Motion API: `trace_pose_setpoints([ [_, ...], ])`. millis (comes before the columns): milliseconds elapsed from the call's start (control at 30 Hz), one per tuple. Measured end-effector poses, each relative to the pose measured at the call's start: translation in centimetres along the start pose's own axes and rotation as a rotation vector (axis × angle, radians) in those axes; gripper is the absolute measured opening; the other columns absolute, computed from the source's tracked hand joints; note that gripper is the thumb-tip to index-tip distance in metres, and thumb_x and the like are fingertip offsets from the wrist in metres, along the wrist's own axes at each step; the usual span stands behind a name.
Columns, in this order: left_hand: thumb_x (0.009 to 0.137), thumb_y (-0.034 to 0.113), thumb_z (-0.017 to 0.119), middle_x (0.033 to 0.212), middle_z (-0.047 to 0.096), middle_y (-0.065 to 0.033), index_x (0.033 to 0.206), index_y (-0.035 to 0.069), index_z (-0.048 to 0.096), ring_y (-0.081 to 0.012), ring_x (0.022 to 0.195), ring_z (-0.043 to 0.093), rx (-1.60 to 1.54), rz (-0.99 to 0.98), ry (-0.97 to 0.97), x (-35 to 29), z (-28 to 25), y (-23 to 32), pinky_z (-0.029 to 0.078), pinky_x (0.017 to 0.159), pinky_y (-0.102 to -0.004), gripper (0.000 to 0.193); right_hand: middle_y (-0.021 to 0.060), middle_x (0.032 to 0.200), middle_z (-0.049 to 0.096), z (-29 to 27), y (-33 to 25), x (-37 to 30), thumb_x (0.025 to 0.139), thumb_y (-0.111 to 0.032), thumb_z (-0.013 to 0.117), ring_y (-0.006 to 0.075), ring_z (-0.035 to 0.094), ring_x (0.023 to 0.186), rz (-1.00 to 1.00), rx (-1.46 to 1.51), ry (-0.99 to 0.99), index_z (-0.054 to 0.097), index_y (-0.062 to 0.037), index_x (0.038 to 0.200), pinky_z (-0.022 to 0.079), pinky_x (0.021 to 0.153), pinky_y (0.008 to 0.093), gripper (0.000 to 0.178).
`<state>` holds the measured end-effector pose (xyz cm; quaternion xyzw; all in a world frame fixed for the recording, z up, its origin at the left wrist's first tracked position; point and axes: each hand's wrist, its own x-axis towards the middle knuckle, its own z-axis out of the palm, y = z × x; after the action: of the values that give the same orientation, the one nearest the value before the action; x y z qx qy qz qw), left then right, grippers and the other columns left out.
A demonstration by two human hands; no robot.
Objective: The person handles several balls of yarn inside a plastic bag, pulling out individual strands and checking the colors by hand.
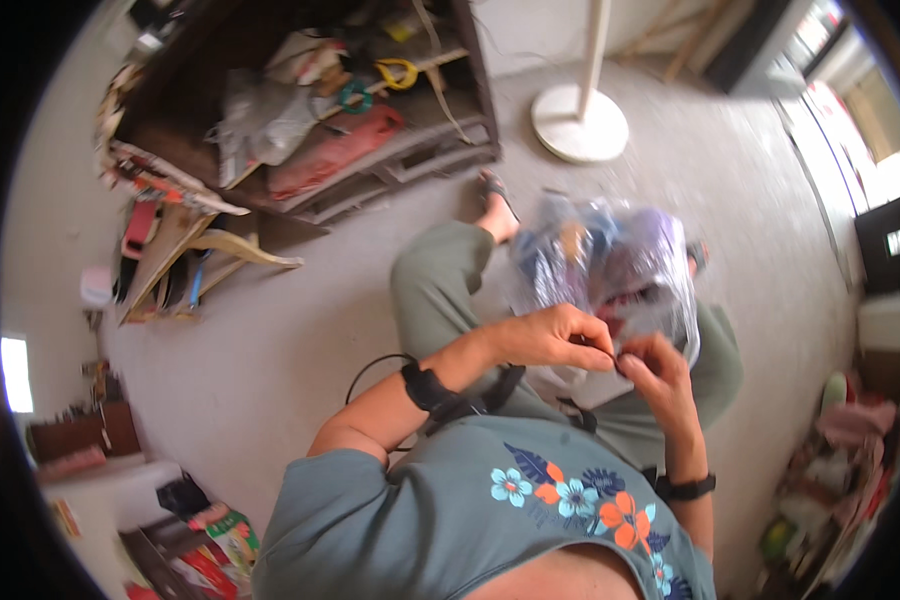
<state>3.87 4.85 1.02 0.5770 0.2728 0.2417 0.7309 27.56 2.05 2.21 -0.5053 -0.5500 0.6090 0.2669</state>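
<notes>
My left hand [555,337] is closed in a pinch, with the thumb and fingertips together. Right beside it my right hand [660,378] pinches too, and the two sets of fingertips almost meet. Between them shows a small, thin, dark thing [618,362], too small to name. Just beyond the hands, between my knees, sits a crumpled clear plastic bag [660,250]. Through its film I see bluish, purple and dark red contents, whose kind I cannot make out. The bag's near edge lies behind my fingers.
A dark wooden cabinet [400,170] with bags and tape rolls on its shelf stands ahead to the left. Near it leans a small wooden rack [170,260]. A white round stand base [580,125] is on the floor ahead. Piled cloth [850,450] lies at the right.
</notes>
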Motion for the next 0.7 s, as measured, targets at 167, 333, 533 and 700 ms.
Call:
trace_pose_setpoints([
  [167,0.092,0.020,0.067,0.083,0.064,0.0025,0.098,0.001,0.068,-0.0048,0.081,0.055,-0.013,0.059,0.052,-0.1,-0.4,-1.1,0.046,0.075,-0.0226,0.020,0.0077,0.082,0.063,-0.3,-0.4,-0.8,0.097,-0.019,0.048,0.0100,0.054,0.060,0.125,0.371,-0.262,0.059,-0.0004,0.113,0.044,0.054,0.0235,0.027],
  [333,0.096,0.022,0.063,0.089,0.066,0.0028,0.110,0.004,0.069,-0.0042,0.084,0.057,0.051,-0.040,0.044,-1.0,0.2,-1.2,0.047,0.076,-0.0231,0.024,0.0188,0.119,0.059,1.0,-2.2,-0.1,0.096,-0.018,0.057,0.0245,0.064,0.092,-0.097,0.709,-0.178,0.049,0.0007,0.128,0.056,0.079,0.0362,0.038],
  [533,0.095,0.017,0.061,0.091,0.067,-0.0011,0.108,0.001,0.068,-0.0070,0.087,0.059,0.295,-0.045,0.012,-4.1,0.0,3.3,0.047,0.080,-0.0267,0.021,0.0224,0.116,0.061,2.1,-4.0,1.5,0.094,-0.009,0.056,0.0239,0.066,0.088,-0.133,0.724,-0.211,0.049,-0.0014,0.116,0.057,0.079,0.0366,0.024],
  [700,0.097,0.017,0.060,0.107,0.067,-0.0049,0.115,0.002,0.065,-0.0137,0.099,0.062,0.366,0.115,0.286,-7.2,-5.1,8.1,0.049,0.084,-0.0273,0.024,0.0232,0.103,0.063,0.8,-4.3,3.2,0.097,-0.010,0.051,0.0217,0.066,0.079,-0.164,0.796,-0.054,0.050,-0.0016,0.113,0.058,0.072,0.0328,0.018],
])
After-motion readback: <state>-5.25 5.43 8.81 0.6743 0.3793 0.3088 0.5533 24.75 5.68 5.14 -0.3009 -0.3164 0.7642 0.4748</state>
